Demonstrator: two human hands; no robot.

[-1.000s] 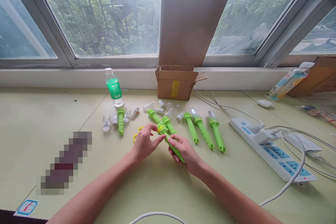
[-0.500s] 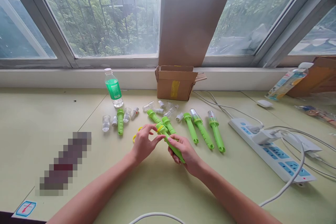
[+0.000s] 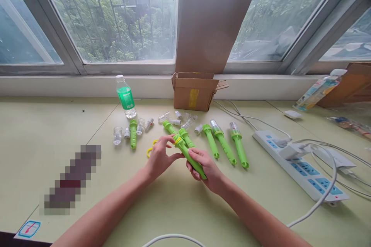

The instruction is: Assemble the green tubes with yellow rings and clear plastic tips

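Now — right hand (image 3: 207,168) still grips green tube (image 3: 189,157) | left hand (image 3: 159,158) pinches its cap (image 3: 176,139), barely shifted — twisting continues

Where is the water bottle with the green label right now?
In the head view, the water bottle stands upright at the table's far edge, left of centre, left of the cardboard box and just behind the clear caps.
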